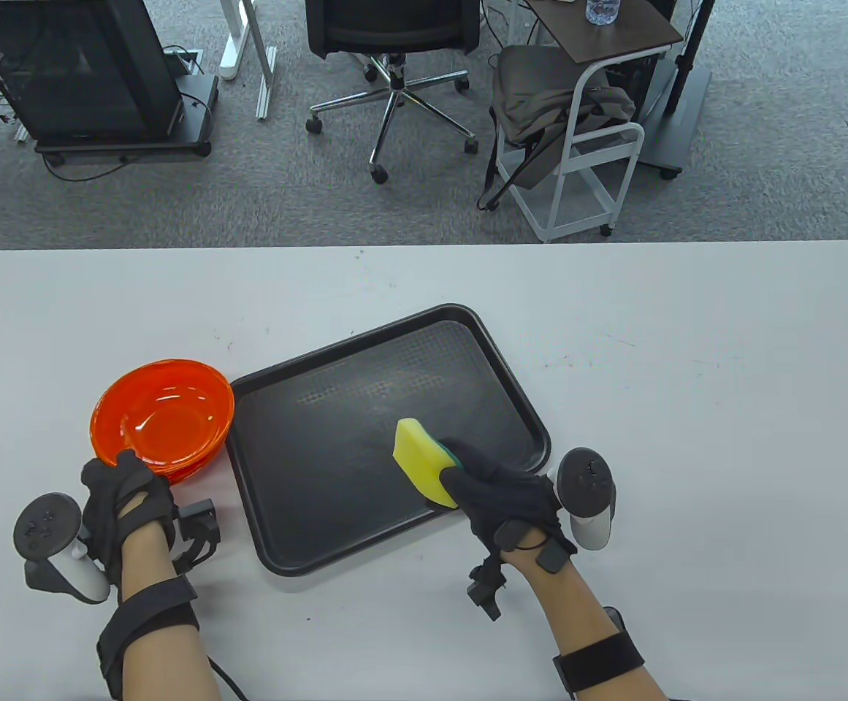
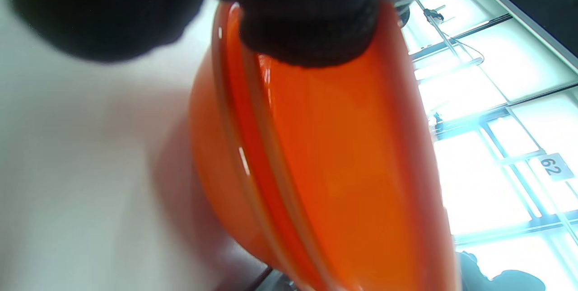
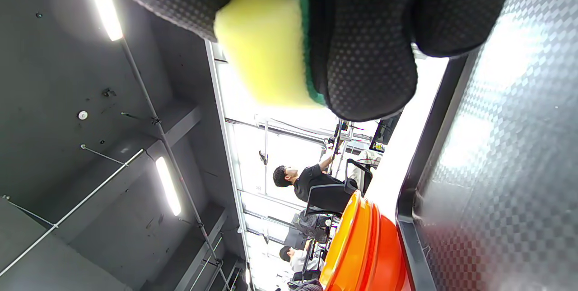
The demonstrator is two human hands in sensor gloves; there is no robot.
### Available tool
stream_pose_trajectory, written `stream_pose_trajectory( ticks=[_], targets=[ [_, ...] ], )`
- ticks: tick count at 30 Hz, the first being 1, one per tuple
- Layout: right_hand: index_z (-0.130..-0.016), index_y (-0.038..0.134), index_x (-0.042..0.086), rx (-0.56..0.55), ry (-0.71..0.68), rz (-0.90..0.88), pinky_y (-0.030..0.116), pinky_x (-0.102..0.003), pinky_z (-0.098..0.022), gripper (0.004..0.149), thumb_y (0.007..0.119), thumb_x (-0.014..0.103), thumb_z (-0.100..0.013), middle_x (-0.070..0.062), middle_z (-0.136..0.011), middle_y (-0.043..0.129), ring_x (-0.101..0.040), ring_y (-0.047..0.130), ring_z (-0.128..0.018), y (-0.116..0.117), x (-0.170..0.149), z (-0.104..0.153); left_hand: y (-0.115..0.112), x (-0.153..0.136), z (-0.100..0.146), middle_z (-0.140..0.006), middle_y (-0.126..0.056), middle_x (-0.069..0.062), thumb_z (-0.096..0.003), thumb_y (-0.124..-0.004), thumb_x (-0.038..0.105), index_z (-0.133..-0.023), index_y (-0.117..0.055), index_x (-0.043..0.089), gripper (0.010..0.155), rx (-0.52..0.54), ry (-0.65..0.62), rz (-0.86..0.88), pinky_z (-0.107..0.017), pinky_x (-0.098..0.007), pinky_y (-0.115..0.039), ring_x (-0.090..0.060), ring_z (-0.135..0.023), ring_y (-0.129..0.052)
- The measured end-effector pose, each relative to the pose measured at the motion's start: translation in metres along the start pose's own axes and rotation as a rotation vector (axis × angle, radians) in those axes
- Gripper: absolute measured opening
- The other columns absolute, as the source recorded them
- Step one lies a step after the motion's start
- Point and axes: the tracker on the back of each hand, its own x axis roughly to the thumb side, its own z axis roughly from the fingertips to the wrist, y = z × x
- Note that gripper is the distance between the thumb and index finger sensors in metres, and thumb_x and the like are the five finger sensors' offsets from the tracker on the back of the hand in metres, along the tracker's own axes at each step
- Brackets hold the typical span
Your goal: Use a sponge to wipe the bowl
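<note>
Bowl [image 1: 163, 420]: orange, glossy plastic, apparently topmost of a nested stack, on worktop [image 1: 686, 380] touching tray [image 1: 307, 526] left edge. Likely light, rigid, slippery; best held at rim. Left hand [image 1: 128, 496] fingers grip near rim. Sponge [image 1: 424, 467]: yellow, soft, held in right hand [image 1: 500, 496] fingers above tray, apart from bowl.

The white worktop [image 1: 686, 350] carries a black tray [image 1: 321, 475], set at an angle near the middle. A stack of orange bowls [image 1: 164, 420] stands just beside the tray's left edge.
</note>
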Motion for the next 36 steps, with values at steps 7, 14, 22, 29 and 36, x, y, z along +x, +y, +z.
stream_pose_trajectory(
  ticks=[7, 14, 22, 29, 36],
  targets=[
    [-0.094, 0.058, 0.001, 0.005, -0.006, -0.014, 0.076, -0.059, -0.048, 0.051, 0.074, 0.034, -0.058, -0.027, -0.080, 0.088, -0.036, 0.100, -0.056, 0.001, 0.000, 0.000, 0.003, 0.001, 0.001, -0.049, -0.094, -0.006, -0.0536, -0.077, 0.044, -0.104, -0.047, 0.004, 0.071, -0.030, 0.042, -0.050, -0.016, -0.033, -0.091, -0.006, -0.008, -0.095],
    [-0.094, 0.058, 0.001, 0.012, -0.010, -0.016, 0.076, -0.059, -0.048, 0.051, 0.074, 0.034, -0.058, -0.027, -0.080, 0.088, -0.036, 0.100, -0.056, 0.002, 0.001, -0.001, 0.008, 0.006, 0.003, -0.065, -0.087, -0.018, -0.0534, -0.080, 0.048, -0.105, -0.030, 0.004, 0.084, -0.142, 0.063, -0.072, -0.025, -0.040, -0.089, -0.014, -0.023, -0.097],
    [-0.094, 0.058, 0.001, 0.007, -0.022, -0.017, 0.076, -0.059, -0.048, 0.051, 0.074, 0.034, -0.058, -0.027, -0.080, 0.088, -0.036, 0.100, -0.056, 0.000, 0.002, -0.001, 0.012, 0.019, 0.009, -0.066, -0.085, -0.018, -0.0532, -0.080, 0.048, -0.105, -0.024, 0.007, 0.086, -0.127, -0.005, -0.061, -0.024, -0.040, -0.089, -0.014, -0.022, -0.098],
    [-0.094, 0.058, 0.001, 0.004, -0.032, -0.012, 0.076, -0.059, -0.048, 0.051, 0.074, 0.034, -0.058, -0.027, -0.080, 0.088, -0.036, 0.100, -0.056, -0.001, 0.003, -0.003, -0.003, 0.061, 0.034, -0.069, -0.084, -0.017, -0.0527, -0.080, 0.046, -0.108, -0.040, 0.012, 0.077, -0.129, -0.341, -0.193, -0.029, -0.042, -0.087, -0.017, -0.026, -0.097],
    [-0.094, 0.058, 0.001, -0.002, -0.035, 0.000, 0.076, -0.059, -0.048, 0.051, 0.074, 0.034, -0.058, -0.027, -0.080, 0.088, -0.036, 0.100, -0.056, -0.003, 0.003, -0.002, -0.036, 0.094, 0.068, -0.086, -0.079, -0.019, -0.0517, -0.084, 0.045, -0.106, -0.067, 0.017, 0.063, -0.420, -0.558, -0.340, -0.046, -0.054, -0.081, -0.031, -0.053, -0.098]
  ],
)
